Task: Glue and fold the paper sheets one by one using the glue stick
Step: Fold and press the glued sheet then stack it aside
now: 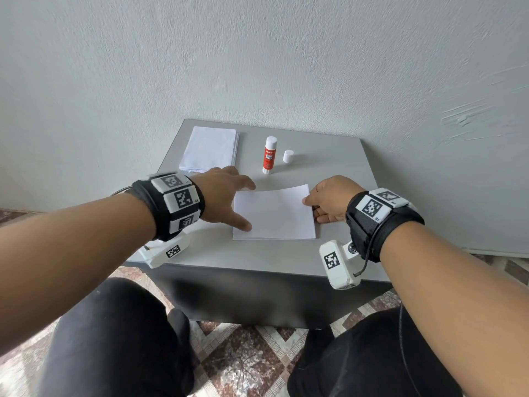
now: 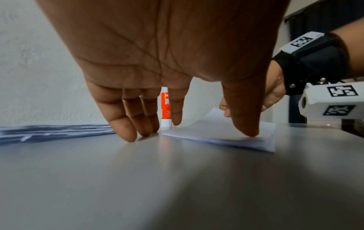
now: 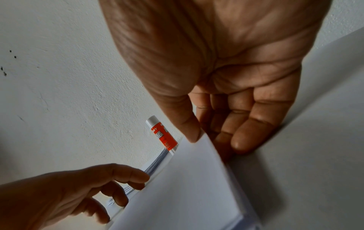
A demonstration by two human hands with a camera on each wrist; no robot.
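The left hand (image 1: 226, 196) presses its thumb flat on a half-folded sheet (image 1: 274, 216); the right hand (image 1: 329, 200) pinches its lifted flap. The uncapped glue stick (image 1: 269, 154) stands beyond on the bench (image 1: 329, 161). The stack (image 1: 210, 149) awaits, so most work seemingly remains.

Head view looks down; wrist views sit low (sharing the glue stick (image 2: 165, 107)).
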